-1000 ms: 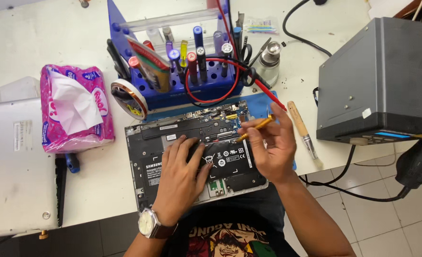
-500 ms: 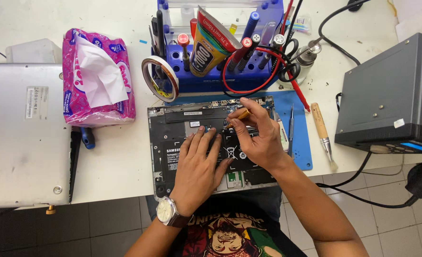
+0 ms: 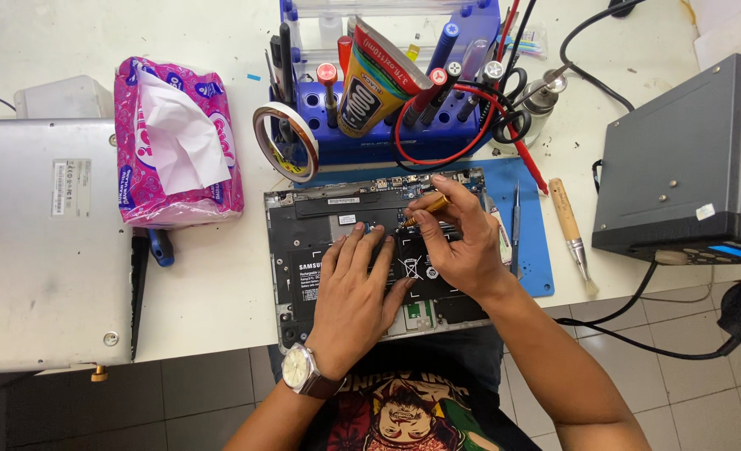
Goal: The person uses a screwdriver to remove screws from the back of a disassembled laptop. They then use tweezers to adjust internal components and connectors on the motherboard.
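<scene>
**Laptop opened on the bench, both hands on its insides**

The laptop [image 3: 362, 250] lies bottom-up with its cover off, on a blue mat [image 3: 527, 250] at the near edge of the bench [image 3: 220, 284], right in front of the person. From the head camera, the left hand [image 3: 355, 292] is spread flat, fingers apart, pressing on the black battery; that looks like a way to keep the shell from sliding. The right hand [image 3: 462, 238] is closed in a pinch around a small yellow-handled tool [image 3: 427, 206], its tip down at the board near the far edge, so the grip is short and close for fine work.

Around it: a blue tool rack [image 3: 387, 125] stands just behind the laptop, crowded with pens, a glue tube and red and black leads that loop down toward the mat. A roll of tape [image 3: 285, 142] leans against the rack's left corner, nearly touching the laptop. A pink tissue pack [image 3: 174, 142] sits to the left, beside a closed silver laptop [image 3: 49, 242]. On the right, a wooden-handled brush [image 3: 569, 230] lies off the mat, near a grey box [image 3: 688, 159]. The dangling leads crowd the right hand most.
</scene>
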